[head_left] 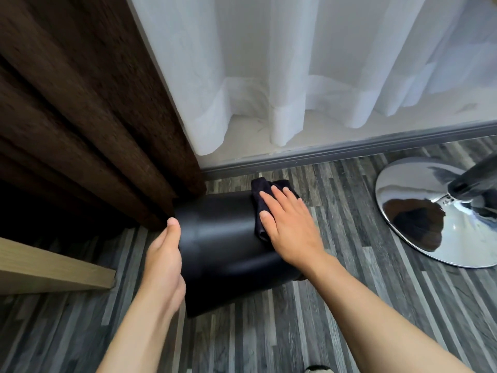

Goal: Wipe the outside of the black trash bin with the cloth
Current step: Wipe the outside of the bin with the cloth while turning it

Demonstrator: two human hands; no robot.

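Black trash bin [220,238] lies on the striped floor [349,292] by the brown curtain [80,117]. Right hand [290,224] presses the dark cloth [259,195] flat, fingers spread wide. Left hand [164,265] cups the bin's side.

Left hand [164,261] cupped, right hand [289,227] spread flat.

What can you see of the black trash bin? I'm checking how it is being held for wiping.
The smooth, matte black trash bin looks like plastic, with faint sheen. It is tipped over on the grey striped wood-look floor, one end toward the dark brown curtain. The left hand steadies its left side; the right hand presses a dark folded cloth flat on its upper right. Its opening is not visible.
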